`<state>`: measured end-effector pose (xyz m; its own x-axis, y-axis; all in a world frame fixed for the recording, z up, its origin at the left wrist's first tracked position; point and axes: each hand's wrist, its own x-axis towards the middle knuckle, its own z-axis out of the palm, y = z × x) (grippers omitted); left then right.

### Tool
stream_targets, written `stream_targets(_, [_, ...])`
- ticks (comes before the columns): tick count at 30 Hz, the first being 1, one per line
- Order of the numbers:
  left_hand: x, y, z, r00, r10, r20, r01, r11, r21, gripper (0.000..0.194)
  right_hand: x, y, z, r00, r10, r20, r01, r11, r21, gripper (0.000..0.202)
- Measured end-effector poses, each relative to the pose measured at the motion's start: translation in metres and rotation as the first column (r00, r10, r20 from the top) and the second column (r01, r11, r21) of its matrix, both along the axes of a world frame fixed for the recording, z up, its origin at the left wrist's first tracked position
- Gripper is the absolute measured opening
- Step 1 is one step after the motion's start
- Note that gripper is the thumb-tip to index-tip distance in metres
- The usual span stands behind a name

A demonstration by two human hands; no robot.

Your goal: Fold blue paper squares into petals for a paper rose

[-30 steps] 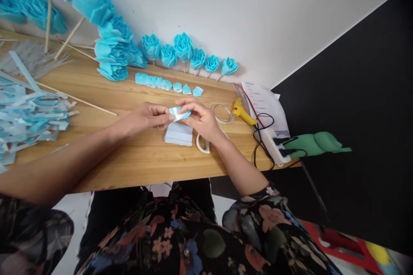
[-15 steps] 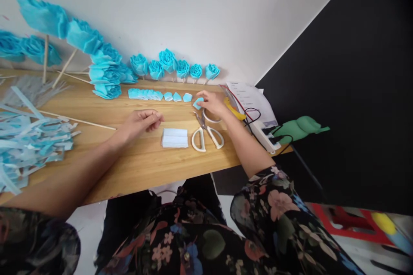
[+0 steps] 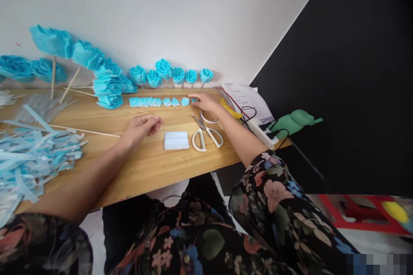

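My right hand [image 3: 205, 102] is at the right end of a row of small blue paper pieces [image 3: 145, 102]. Its fingers are closed on one small blue paper piece [image 3: 193, 100], mostly covered by them. Beside it in the row lies a loose blue piece [image 3: 185, 102]. My left hand [image 3: 146, 126] hovers over or rests on the table with curled fingers, thumb against forefinger; anything inside is hidden. Right of it lies a stack of pale blue paper [image 3: 176, 140]. Scissors [image 3: 202, 128] with white handles lie partly spread below my right hand.
Blue paper roses [image 3: 164, 68] on sticks line the wall. Cut paper strips [image 3: 38, 159] heap at the left, near a thin wooden stick [image 3: 87, 130]. White tape-like ring [image 3: 209, 117], yellow object [image 3: 230, 109], printed sheets [image 3: 248, 99], power strip [image 3: 263, 133] and green object [image 3: 292, 122] are at the right.
My right hand has shifted slightly up and left with the small blue piece, closer to the row. My left hand stays about where it was; the camera view has tilted a little.
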<state>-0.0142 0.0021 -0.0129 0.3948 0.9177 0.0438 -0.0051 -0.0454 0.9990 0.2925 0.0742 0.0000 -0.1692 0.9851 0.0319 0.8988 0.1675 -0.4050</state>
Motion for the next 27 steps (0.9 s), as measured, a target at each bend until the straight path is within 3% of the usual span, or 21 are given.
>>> stream_targets(8, [0.0, 0.005, 0.003, 0.992, 0.111, 0.064, -0.11, 0.994, -0.03, 0.028, -0.029, -0.005, 0.004, 0.998, 0.057, 0.033, -0.057, 0.998, 0.008, 0.036])
stream_targets(14, [-0.002, 0.009, -0.001, 0.99, 0.11, 0.088, -0.109, 0.994, -0.019, 0.024, -0.028, -0.026, 0.03, 0.992, 0.009, 0.129, -0.029, 0.988, 0.15, 0.04])
stream_targets(19, [-0.003, 0.01, -0.002, 0.987, 0.119, 0.105, -0.118, 0.993, -0.019, 0.022, -0.014, -0.09, 0.043, 0.989, 0.067, 0.129, -0.085, 0.987, 0.135, 0.037])
stream_targets(23, [-0.002, 0.009, -0.003, 0.988, 0.114, 0.108, -0.113, 0.993, -0.02, 0.022, -0.021, -0.154, 0.028, 0.987, 0.091, 0.134, -0.108, 0.986, 0.126, 0.041])
stream_targets(27, [-0.001, 0.009, -0.005, 0.987, 0.134, 0.088, -0.131, 0.991, -0.032, 0.024, -0.042, -0.19, 0.007, 0.995, -0.035, 0.096, 0.024, 0.992, 0.122, 0.052])
